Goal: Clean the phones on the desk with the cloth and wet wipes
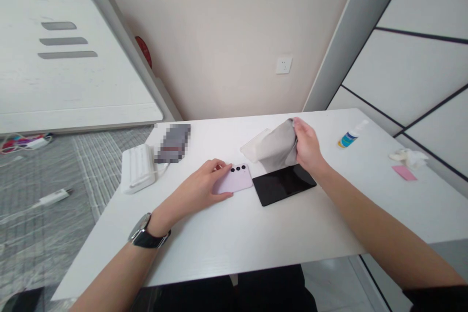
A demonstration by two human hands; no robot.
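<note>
A lilac phone (237,180) lies back side up on the white table, its three black camera lenses showing at the upper edge. My left hand (204,180) is closed around its left end, fingers along the top and thumb at the bottom edge, hiding that part. My right hand (307,144) pinches a grey cloth (280,146) by its upper right corner, and the cloth hangs down to the left. Just below the cloth lies a black phone (283,185), screen up, close beside the lilac one. A pale, thin sheet or pouch (252,146) shows behind the cloth.
At the table's left stand a white power strip (137,168) with a cable and a blurred dark item (173,142). A small spray bottle (349,137), crumpled tissue (415,158) and a pink piece (404,172) lie right. Behind rises a wall with a socket (284,65).
</note>
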